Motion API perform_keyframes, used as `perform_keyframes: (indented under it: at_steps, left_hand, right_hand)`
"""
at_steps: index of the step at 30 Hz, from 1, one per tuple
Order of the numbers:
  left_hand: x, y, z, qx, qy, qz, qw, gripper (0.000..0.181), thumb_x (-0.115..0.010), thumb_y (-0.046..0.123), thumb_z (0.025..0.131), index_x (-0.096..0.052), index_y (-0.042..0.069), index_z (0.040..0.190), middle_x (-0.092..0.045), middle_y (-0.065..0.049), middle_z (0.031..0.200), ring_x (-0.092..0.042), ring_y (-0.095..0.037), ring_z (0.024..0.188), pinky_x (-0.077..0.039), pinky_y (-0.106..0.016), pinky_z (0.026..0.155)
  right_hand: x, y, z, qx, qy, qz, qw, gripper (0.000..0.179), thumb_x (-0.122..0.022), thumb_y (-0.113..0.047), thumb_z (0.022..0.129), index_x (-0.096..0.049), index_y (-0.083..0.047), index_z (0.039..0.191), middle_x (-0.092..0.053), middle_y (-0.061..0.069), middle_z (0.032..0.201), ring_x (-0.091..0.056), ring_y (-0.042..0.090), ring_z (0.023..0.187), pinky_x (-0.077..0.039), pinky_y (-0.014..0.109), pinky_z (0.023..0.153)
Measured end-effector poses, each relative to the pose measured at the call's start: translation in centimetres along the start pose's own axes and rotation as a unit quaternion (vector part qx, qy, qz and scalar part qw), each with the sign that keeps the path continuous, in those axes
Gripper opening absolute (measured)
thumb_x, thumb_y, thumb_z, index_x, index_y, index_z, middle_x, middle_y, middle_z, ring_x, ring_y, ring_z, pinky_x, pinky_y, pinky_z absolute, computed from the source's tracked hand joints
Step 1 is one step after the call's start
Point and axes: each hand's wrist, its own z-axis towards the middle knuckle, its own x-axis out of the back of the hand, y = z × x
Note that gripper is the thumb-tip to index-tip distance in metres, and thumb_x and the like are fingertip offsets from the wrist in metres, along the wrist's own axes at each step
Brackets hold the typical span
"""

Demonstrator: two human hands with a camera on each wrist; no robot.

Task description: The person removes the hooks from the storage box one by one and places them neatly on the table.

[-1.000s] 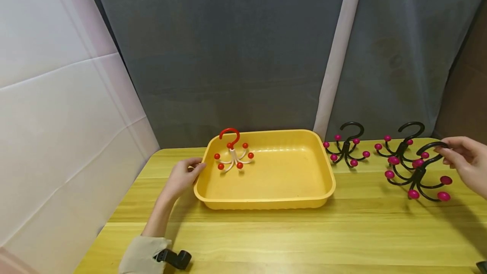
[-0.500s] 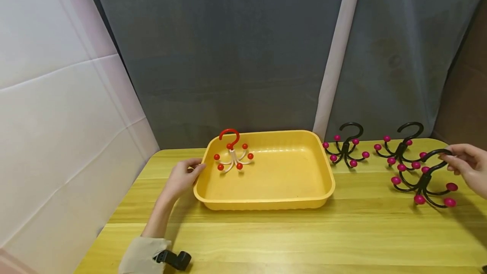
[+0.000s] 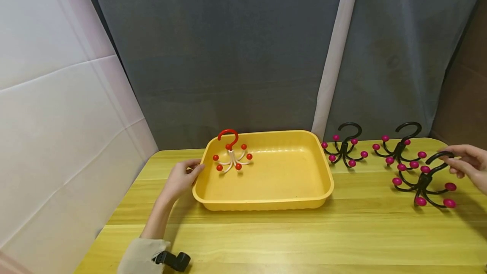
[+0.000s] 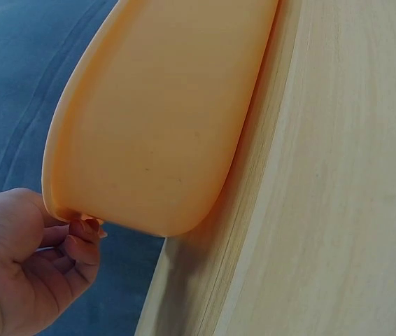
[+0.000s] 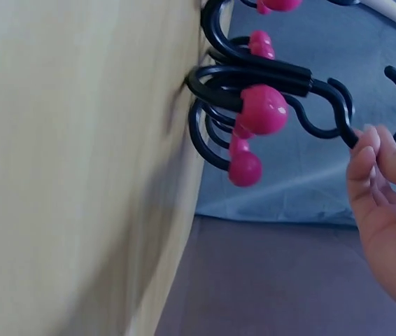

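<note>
head view: yellow tray rim in left hand, black hanger in edge-cropped right hand

A yellow wood-grain table carries a rectangular yellow plastic tray and, to its right, at least two black multi-armed hooks with magenta balls.

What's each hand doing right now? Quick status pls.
Left hand: closed, gripping the yellow tray at its left rim.
Right hand: closed, pinching the nearest black hanger by its hook.
</note>
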Motion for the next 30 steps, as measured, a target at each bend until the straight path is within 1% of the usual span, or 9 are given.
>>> perform_keyframes:
  at_steps: [3,7,14,19,20,23,25,28,30]
  left_hand:
    - [0.0,0.0,0.0,0.002,0.001,-0.004,1.0,0.034,-0.062,0.014,0.101,-0.064,-0.01,0.126,-0.064,-0.016,0.099,-0.058,-0.019,0.08,-0.048,-0.022,0.063]
    - [0.0,0.1,0.0,0.001,0.002,-0.003,1.0,0.034,-0.062,0.013,0.101,-0.064,-0.01,0.125,-0.064,-0.016,0.098,-0.059,-0.02,0.08,-0.048,-0.022,0.063]
    - [-0.1,0.1,-0.1,0.003,0.003,0.0,1.0,0.033,-0.062,0.013,0.101,-0.064,-0.011,0.124,-0.064,-0.016,0.099,-0.059,-0.022,0.082,-0.048,-0.022,0.064]
    - [-0.1,0.0,-0.1,0.005,0.002,-0.003,1.0,0.033,-0.062,0.013,0.101,-0.065,-0.01,0.124,-0.064,-0.016,0.099,-0.059,-0.021,0.081,-0.048,-0.022,0.063]
    - [-0.1,0.0,0.0,0.004,0.002,-0.003,1.0,0.033,-0.062,0.013,0.101,-0.065,-0.01,0.124,-0.064,-0.016,0.099,-0.059,-0.021,0.081,-0.048,-0.022,0.063]
    - [-0.1,0.0,0.0,0.003,0.003,-0.004,1.0,0.032,-0.063,0.014,0.101,-0.065,-0.009,0.123,-0.064,-0.015,0.098,-0.059,-0.02,0.08,-0.047,-0.022,0.063]
    - [-0.1,0.0,0.0,0.002,0.004,-0.004,1.0,0.032,-0.063,0.014,0.101,-0.066,-0.009,0.123,-0.064,-0.015,0.097,-0.058,-0.02,0.079,-0.047,-0.022,0.063]
    - [-0.1,-0.1,-0.1,0.002,0.004,-0.005,1.0,0.032,-0.063,0.013,0.101,-0.066,-0.009,0.123,-0.064,-0.014,0.097,-0.058,-0.019,0.079,-0.047,-0.022,0.062]
    - [0.0,-0.1,0.0,0.002,0.005,-0.005,1.0,0.032,-0.063,0.013,0.101,-0.066,-0.009,0.123,-0.064,-0.014,0.096,-0.057,-0.019,0.078,-0.047,-0.022,0.062]
  right_hand:
    - [-0.3,-2.1,0.2,-0.004,-0.019,-0.017,0.9997,0.058,-0.047,0.017,0.098,-0.064,-0.036,0.116,-0.066,-0.019,0.081,-0.053,-0.001,0.052,-0.036,0.022,0.044]
    - [-0.3,-3.0,0.2,-0.024,-0.016,-0.05,0.9983,0.063,-0.048,0.018,0.097,-0.061,-0.041,0.115,-0.064,-0.016,0.068,-0.051,0.001,0.05,-0.036,0.022,0.044]
    - [-0.3,-3.8,0.7,-0.061,0.02,-0.098,0.9931,0.053,-0.054,0.008,0.099,-0.06,-0.043,0.112,-0.061,-0.033,0.086,-0.05,0.002,0.052,-0.036,0.023,0.045]
    - [-0.9,-5.1,1.3,-0.09,0.062,-0.15,0.9826,0.036,-0.057,-0.011,0.103,-0.058,-0.047,0.104,-0.057,-0.018,0.068,-0.044,0.003,0.052,-0.033,0.023,0.045]
    - [-1.0,-5.5,1.4,-0.097,0.066,-0.161,0.98,0.035,-0.057,-0.013,0.103,-0.057,-0.048,0.103,-0.056,-0.018,0.068,-0.043,0.003,0.053,-0.033,0.023,0.046]
    - [-1.3,-6.5,1.8,-0.102,0.075,-0.157,0.9794,0.034,-0.057,-0.015,0.104,-0.058,-0.049,0.101,-0.057,-0.027,0.074,-0.043,0.002,0.056,-0.033,0.022,0.047]
    - [-1.7,-7.0,2.2,-0.087,0.077,-0.14,0.9832,0.037,-0.056,-0.011,0.104,-0.059,-0.048,0.101,-0.057,-0.033,0.079,-0.042,0.002,0.057,-0.031,0.021,0.047]
    - [-2.3,-7.7,2.6,-0.061,0.065,-0.102,0.9907,0.042,-0.054,-0.003,0.103,-0.062,-0.045,0.102,-0.059,-0.034,0.086,-0.04,0.003,0.057,-0.029,0.022,0.046]
    - [-2.8,-8.3,2.8,-0.051,0.055,-0.098,0.9924,0.044,-0.054,-0.001,0.103,-0.062,-0.044,0.104,-0.06,-0.034,0.09,-0.042,0.002,0.061,-0.029,0.02,0.048]
